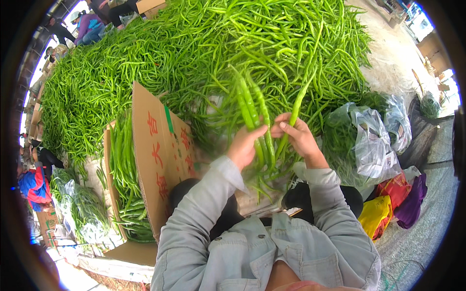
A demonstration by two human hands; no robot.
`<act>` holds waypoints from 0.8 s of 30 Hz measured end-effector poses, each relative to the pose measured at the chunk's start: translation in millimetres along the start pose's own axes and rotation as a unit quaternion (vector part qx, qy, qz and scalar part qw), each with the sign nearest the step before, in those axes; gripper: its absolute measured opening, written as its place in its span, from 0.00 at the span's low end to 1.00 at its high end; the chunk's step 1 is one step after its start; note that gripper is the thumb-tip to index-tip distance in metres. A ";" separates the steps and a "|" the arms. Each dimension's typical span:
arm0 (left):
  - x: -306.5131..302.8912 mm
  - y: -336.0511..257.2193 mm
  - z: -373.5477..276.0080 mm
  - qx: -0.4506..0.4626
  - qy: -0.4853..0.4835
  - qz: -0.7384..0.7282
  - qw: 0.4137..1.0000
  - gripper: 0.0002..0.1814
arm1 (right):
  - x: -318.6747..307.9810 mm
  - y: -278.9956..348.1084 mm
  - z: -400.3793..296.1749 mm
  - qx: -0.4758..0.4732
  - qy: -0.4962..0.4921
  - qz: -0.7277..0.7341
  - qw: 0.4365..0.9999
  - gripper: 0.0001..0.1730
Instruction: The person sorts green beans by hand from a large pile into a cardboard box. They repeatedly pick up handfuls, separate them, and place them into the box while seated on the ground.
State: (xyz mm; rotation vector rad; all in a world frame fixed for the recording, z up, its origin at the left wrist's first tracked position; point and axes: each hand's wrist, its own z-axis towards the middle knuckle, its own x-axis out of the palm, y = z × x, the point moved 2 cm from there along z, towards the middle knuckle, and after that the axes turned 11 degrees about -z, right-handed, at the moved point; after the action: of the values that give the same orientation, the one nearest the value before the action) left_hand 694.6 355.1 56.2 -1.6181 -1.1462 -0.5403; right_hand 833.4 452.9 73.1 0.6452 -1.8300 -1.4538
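My left hand (pixel 246 143) is closed around a few long green chili peppers (pixel 248 105), which point up and away from me. Beside it, my right hand (pixel 297 136) pinches one long green pepper (pixel 299 100) between thumb and fingers. Both hands are close together over the near edge of a huge heap of green peppers (pixel 174 47). To the left, an open cardboard box (pixel 160 145) with printed writing on its raised flap holds long peppers (pixel 123 156) laid in rows.
Clear plastic bags of peppers (pixel 371 142) stand at the right, beside yellow (pixel 376 216), red and purple bags. Another plastic bag of peppers (pixel 82 207) lies at the left. Several people sit or stand around the heap's left and far edges, one in a purple top (pixel 87 25).
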 end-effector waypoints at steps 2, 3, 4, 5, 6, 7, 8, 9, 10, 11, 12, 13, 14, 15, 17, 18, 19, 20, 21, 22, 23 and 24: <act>-1.3 -0.9 -2.8 0.012 -0.008 0.019 1.000 0.23 | -2.3 -4.9 -1.7 0.015 -0.043 -0.071 0.996 0.12; -4.1 -1.0 -3.8 0.018 -0.011 0.028 0.999 0.23 | -2.1 -7.6 -2.5 0.022 -0.065 -0.107 0.992 0.13; -9.3 0.9 0.1 0.030 -0.013 0.033 0.999 0.23 | -0.7 -9.1 -4.8 0.029 -0.081 -0.139 0.987 0.13; -13.4 4.1 3.2 0.026 -0.011 0.020 0.999 0.23 | 2.2 -9.2 -6.3 0.054 -0.065 -0.151 0.985 0.15; -14.8 4.8 2.5 0.021 -0.014 0.008 1.000 0.23 | 7.6 -11.9 -6.6 0.064 -0.058 -0.183 0.979 0.16; -13.0 5.9 1.5 0.015 -0.017 -0.004 1.000 0.22 | 13.3 -13.1 -8.0 0.074 -0.054 -0.215 0.972 0.17; -10.2 6.5 0.5 0.014 -0.028 -0.006 0.999 0.21 | 19.2 -13.3 -9.3 0.033 -0.059 -0.248 0.966 0.18; -9.9 7.8 -0.3 0.021 -0.030 0.003 0.999 0.21 | 24.9 -15.2 -11.2 -0.006 -0.066 -0.280 0.958 0.19; -10.8 8.0 -1.4 0.028 -0.032 0.011 0.999 0.20 | 28.8 -15.0 -11.1 -0.045 -0.072 -0.312 0.946 0.19; -11.7 7.5 -2.2 0.035 -0.034 0.020 0.999 0.20 | 30.6 -14.7 -9.2 -0.039 -0.067 -0.312 0.947 0.19; -12.5 8.9 -2.6 0.021 -0.040 0.017 0.999 0.18 | 30.6 -14.0 -9.9 -0.031 -0.066 -0.314 0.947 0.19; -13.4 10.2 -2.1 0.021 -0.031 0.022 0.999 0.18 | 29.5 -13.6 -11.1 -0.022 -0.064 -0.315 0.947 0.19; -14.7 12.0 -0.5 0.021 -0.021 0.028 0.999 0.17 | 24.0 -21.8 -9.2 -0.011 -0.066 -0.288 0.955 0.18; -11.9 12.0 -0.5 0.023 -0.015 0.034 0.999 0.17 | 24.6 -20.4 -8.8 -0.023 -0.075 -0.252 0.964 0.18; -3.4 15.1 -1.6 0.003 -0.001 0.042 0.999 0.17 | 25.4 -14.2 -6.4 -0.046 -0.093 -0.181 0.978 0.17; -3.2 14.9 -4.4 -0.008 -0.006 0.040 0.999 0.17 | 29.2 -8.7 -5.6 -0.006 -0.084 -0.233 0.969 0.18; -2.5 15.9 -6.3 -0.021 -0.010 0.038 0.999 0.18 | 32.7 -0.3 -7.2 0.036 -0.077 -0.285 0.955 0.19; -1.2 16.3 -7.6 -0.017 -0.006 0.039 0.999 0.18 | 33.9 2.7 -8.2 0.078 -0.068 -0.336 0.936 0.21; 0.3 16.7 -9.7 -0.014 -0.003 0.040 0.999 0.19 | 33.4 0.6 -8.3 0.055 -0.069 -0.339 0.936 0.21; 0.6 17.4 -10.9 -0.010 0.000 0.041 0.999 0.19 | 32.3 -3.6 -7.6 0.033 -0.069 -0.343 0.936 0.21; 0.3 18.9 -10.3 -0.004 0.013 0.054 0.998 0.20 | 31.8 -6.1 -7.4 0.010 -0.069 -0.346 0.936 0.21; -1.3 19.1 -9.5 0.004 0.023 0.069 0.997 0.20 | 33.8 -6.8 -6.5 0.007 -0.065 -0.347 0.936 0.22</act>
State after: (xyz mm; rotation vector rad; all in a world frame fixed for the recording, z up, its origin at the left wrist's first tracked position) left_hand 712.6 345.7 49.4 -1.6558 -0.9932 -0.4811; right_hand 816.9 422.0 74.7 1.3237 -1.7924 -1.9630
